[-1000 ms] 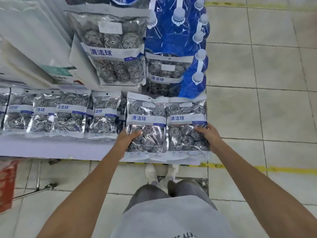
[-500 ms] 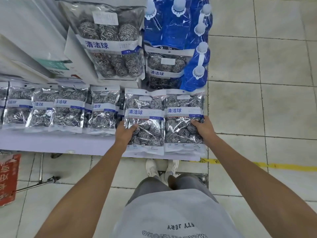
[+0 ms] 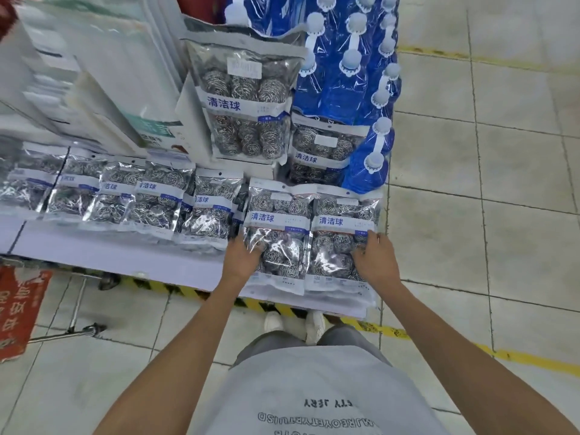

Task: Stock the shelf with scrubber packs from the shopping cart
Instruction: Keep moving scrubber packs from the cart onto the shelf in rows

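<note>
Silver scrubber packs, two gripped on the shelf [image 3: 94, 255].
Left hand [image 3: 241, 259] holds one pack [image 3: 279, 233]; right hand [image 3: 373, 259] holds its neighbour [image 3: 339, 237]; five more lie leftward.

Blue refill pouches [image 3: 351, 73] with white caps stand packed together at upper right. White flat packages [image 3: 103, 76] lean in a stack at upper left. A red printed sign [image 3: 18, 312], possibly a banner, occupies the left edge. A yellow-and-black hazard stripe [image 3: 188, 290] crosses the grey tiled floor [image 3: 502, 183].
</note>
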Available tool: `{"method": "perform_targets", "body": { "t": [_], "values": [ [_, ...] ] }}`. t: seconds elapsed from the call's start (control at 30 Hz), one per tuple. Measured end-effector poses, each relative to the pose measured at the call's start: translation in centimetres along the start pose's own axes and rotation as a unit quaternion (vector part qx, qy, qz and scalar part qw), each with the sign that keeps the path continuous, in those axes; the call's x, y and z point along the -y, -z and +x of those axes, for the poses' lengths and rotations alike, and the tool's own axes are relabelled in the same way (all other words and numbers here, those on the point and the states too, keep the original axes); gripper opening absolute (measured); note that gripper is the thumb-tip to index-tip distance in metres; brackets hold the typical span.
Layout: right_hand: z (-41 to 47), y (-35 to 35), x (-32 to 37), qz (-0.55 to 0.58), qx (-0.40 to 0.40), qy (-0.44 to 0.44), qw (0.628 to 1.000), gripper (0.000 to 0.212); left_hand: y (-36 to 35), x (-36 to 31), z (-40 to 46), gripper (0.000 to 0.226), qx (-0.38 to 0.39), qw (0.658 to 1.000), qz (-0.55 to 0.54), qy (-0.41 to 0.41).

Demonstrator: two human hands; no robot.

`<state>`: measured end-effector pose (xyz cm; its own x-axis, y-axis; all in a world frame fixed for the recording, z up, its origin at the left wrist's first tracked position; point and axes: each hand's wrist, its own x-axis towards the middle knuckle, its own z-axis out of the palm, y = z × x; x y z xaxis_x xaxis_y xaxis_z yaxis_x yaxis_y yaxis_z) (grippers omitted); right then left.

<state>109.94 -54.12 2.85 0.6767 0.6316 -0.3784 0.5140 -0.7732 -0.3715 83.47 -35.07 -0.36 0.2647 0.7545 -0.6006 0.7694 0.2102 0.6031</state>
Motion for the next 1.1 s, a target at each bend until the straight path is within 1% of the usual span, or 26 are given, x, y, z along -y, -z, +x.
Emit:
{"method": "perform_targets", "body": {
  "t": [0.07, 0.17, 0.2, 0.27, 0.37, 0.43, 0.5, 0.6, 0.67, 0.8, 0.87, 0.93, 1.0, 1.1],
  "values": [
    [-0.6, 0.6, 1.4, -0.046, 0.005, 0.067, 0.997, 0.039, 0.2, 0.3, -1.4, 0.065, -0.009, 0.999, 0.023, -0.022],
    [-1.4, 1.5, 4.6, -0.087, 0.055, 0.165, 0.981, 0.051, 1.7, -2.4, -6.7, 0.04, -0.04, 0.994, 0.089, -0.044],
    [-1.7, 1.8, 6.0, -0.095, 0.071, 0.196, 0.973, 0.054, 2.1, -2.4, -7.6, 0.039, -0.063, 0.991, 0.11, -0.047],
    [-2.3, 2.1, 9.0, -0.111, 0.097, 0.258, 0.955, 0.059, 3.0, -1.8, -9.5, 0.043, -0.11, 0.983, 0.139, -0.037],
    [-3.5, 1.6, 13.5, -0.119, 0.122, 0.354, 0.92, 0.059, 4.7, 0.3, -12.3, 0.052, -0.178, 0.973, 0.143, -0.026],
    [-4.3, 0.6, 16.4, -0.117, 0.126, 0.417, 0.892, 0.057, 5.8, 2.0, -14.2, 0.055, -0.227, 0.966, 0.127, 0.002],
    [-5.5, -0.6, 19.1, -0.129, 0.138, 0.467, 0.864, 0.056, 7.0, 4.0, -16.2, 0.05, -0.281, 0.952, 0.117, 0.019],
    [-8.0, -2.4, 23.0, -0.14, 0.144, 0.542, 0.816, 0.055, 8.7, 7.3, -19.5, 0.034, -0.357, 0.928, 0.1, 0.029],
    [-9.8, -3.8, 25.5, -0.143, 0.151, 0.578, 0.789, 0.056, 9.5, 9.8, -21.6, 0.032, -0.397, 0.913, 0.071, 0.058],
    [-13.5, -7.1, 30.8, -0.163, 0.169, 0.624, 0.745, 0.061, 11.1, 15.3, -24.6, 0.041, -0.428, 0.892, 0.04, 0.139],
    [-15.8, -8.6, 33.6, -0.17, 0.179, 0.64, 0.728, 0.06, 12.0, 18.0, -25.7, 0.046, -0.444, 0.881, 0.019, 0.163],
    [-18.0, -10.2, 36.3, -0.18, 0.18, 0.662, 0.705, 0.057, 13.2, 20.3, -26.4, 0.047, -0.464, 0.869, 0.006, 0.173],
    [-19.7, -12.0, 38.8, -0.184, 0.186, 0.673, 0.691, 0.056, 14.7, 22.3, -27.0, 0.048, -0.473, 0.86, -0.005, 0.189],
    [-21.1, -15.3, 41.5, -0.186, 0.208, 0.68, 0.678, 0.063, 17.4, 25.0, -27.2, 0.049, -0.48, 0.853, -0.015, 0.204]
  ]
}}
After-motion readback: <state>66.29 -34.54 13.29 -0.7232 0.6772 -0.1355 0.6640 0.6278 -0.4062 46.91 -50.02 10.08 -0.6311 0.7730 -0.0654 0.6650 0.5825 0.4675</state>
